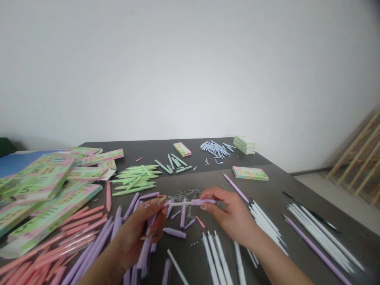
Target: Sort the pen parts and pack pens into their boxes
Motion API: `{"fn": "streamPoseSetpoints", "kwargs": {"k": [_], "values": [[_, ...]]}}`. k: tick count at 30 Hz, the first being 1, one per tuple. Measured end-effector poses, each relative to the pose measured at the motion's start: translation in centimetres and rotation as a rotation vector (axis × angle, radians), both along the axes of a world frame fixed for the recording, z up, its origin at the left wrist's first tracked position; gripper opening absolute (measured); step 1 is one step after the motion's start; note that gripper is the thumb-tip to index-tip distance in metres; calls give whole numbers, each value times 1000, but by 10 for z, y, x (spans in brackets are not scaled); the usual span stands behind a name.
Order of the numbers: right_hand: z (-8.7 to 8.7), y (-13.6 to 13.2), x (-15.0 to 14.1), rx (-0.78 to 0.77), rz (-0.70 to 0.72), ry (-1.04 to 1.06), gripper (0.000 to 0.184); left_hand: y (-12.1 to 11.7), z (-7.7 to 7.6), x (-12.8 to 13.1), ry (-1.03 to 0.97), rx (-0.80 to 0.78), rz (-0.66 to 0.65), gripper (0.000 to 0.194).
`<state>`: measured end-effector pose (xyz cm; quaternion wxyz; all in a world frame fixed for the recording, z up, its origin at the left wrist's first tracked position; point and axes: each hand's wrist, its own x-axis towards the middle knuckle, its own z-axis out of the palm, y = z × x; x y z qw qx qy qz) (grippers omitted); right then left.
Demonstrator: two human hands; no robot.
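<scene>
My left hand (148, 221) is closed, its thumb and fingers pinching one end of a thin white pen refill (181, 204). A purple pen part (196, 202) sits on the refill's other end, held between the thumb and fingers of my right hand (224, 208). Below my left palm is a purple barrel (144, 253); whether the hand also holds it, I cannot tell. Beneath both hands lie loose purple pen parts (174, 232), small clear springs or clips (185, 194) and a small pink piece (200, 221).
Flat printed boxes (50, 178) overlap at left, above pink barrels (44, 249). Green pens (135, 178) and blue parts (215, 149) lie farther back, near stacked boxes (244, 145). White refills (218, 257) lie in front and more white refills (320, 235) at right on the dark table (276, 190).
</scene>
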<state>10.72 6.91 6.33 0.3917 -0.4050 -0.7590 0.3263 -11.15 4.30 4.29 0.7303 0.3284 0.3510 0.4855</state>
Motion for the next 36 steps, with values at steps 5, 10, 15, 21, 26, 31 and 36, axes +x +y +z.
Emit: {"fn": "streamPoseSetpoints", "kwargs": {"k": [5, 10, 15, 21, 26, 31, 36], "values": [[1, 0, 1, -8, -1, 12, 11, 1, 0, 0, 25, 10, 10, 29], [0, 1, 3, -20, -6, 70, 10, 0, -1, -2, 43, 26, 36, 30], [-1, 1, 3, -9, -32, 43, 9, -1, -1, -2, 45, 42, 18, 32], [-1, 1, 3, 18, -43, 15, 10, -1, 3, 2, 85, 25, 53, 30], [-1, 0, 3, 60, -74, -9, 11, -3, 12, 6, 200, 104, 92, 36], [1, 0, 4, 122, -56, -23, 14, -1, 12, 6, 312, 156, 165, 41], [2, -3, 3, 143, -20, -31, 16, 0, 10, 4, 338, 154, 203, 37]]}}
